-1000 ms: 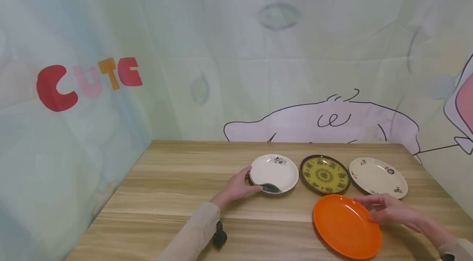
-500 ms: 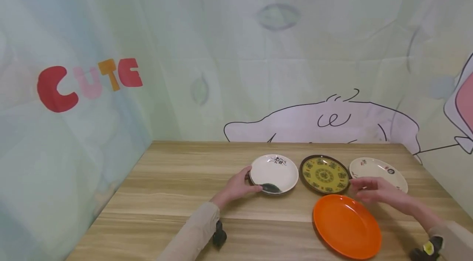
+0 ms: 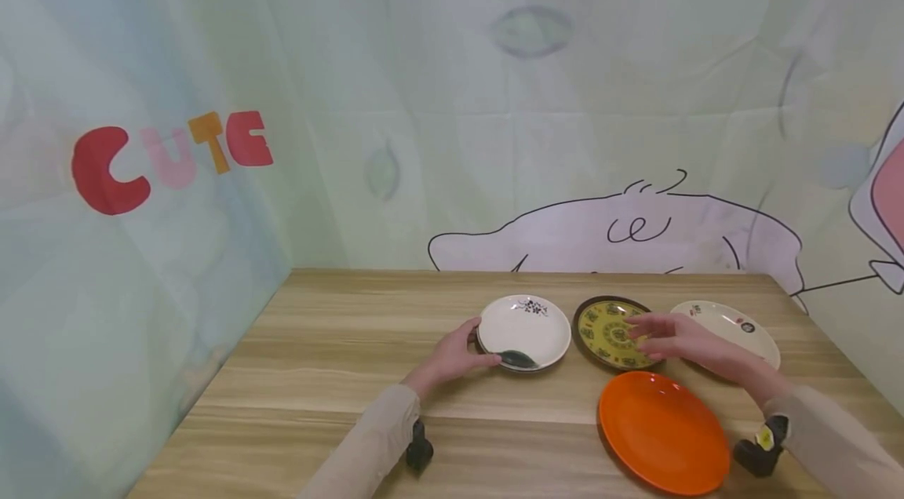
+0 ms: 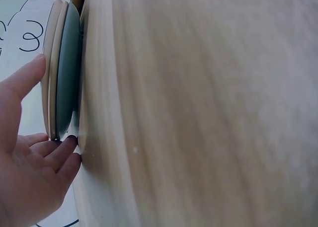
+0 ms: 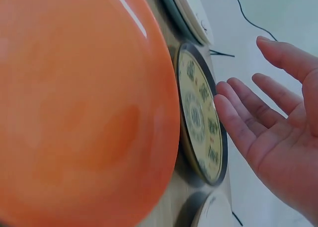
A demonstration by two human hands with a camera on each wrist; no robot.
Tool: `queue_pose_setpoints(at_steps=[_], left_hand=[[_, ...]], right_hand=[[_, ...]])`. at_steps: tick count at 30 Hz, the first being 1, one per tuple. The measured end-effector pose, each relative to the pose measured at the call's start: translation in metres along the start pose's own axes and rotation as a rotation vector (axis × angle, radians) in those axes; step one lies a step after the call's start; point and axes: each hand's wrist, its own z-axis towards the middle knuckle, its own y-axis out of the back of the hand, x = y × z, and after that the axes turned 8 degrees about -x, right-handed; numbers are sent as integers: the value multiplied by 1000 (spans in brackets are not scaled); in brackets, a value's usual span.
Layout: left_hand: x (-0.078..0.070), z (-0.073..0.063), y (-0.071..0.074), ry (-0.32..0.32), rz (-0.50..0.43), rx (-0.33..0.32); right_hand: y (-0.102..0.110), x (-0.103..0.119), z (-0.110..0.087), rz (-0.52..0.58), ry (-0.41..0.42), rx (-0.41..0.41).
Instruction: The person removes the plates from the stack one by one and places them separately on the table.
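My left hand (image 3: 455, 354) holds the left rim of a small stack of round plates. The top white plate (image 3: 523, 326) has a dark flower sprig and a green leaf; a teal underside (image 4: 69, 73) shows below its pale rims in the left wrist view. The thumb lies by the upper face, the fingers at the edge. My right hand (image 3: 681, 338) hovers with relaxed fingers over the right part of a yellow patterned plate (image 3: 607, 326) with a dark rim, holding nothing. In the right wrist view its fingertips (image 5: 223, 105) overlap that plate's face.
An orange plate (image 3: 664, 436) lies in front of the yellow one. At the back right a cream oval plate (image 3: 727, 326) is partly covered by the right hand. The wooden table (image 3: 339, 326) meets a printed cloth backdrop (image 3: 381, 91) behind and at the left.
My right hand has left the orange plate's right rim and moved left and away from me, past the cream plate, to above the yellow plate. The left hand and plates stay put.
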Motion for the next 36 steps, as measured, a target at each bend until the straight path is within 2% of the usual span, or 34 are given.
queue_pose_setpoints(at_steps=[10, 17, 23, 36], left_hand=[[1, 0, 0, -4, -10, 2], [2, 1, 0, 4, -19, 3], [3, 2, 0, 6, -17, 12], [1, 7, 5, -1, -74, 17]], right_hand=[[-22, 16, 22, -2, -29, -49], [-39, 15, 43, 19, 9, -79], [-56, 17, 57, 61, -4, -115], [-76, 21, 67, 117, -41, -93]])
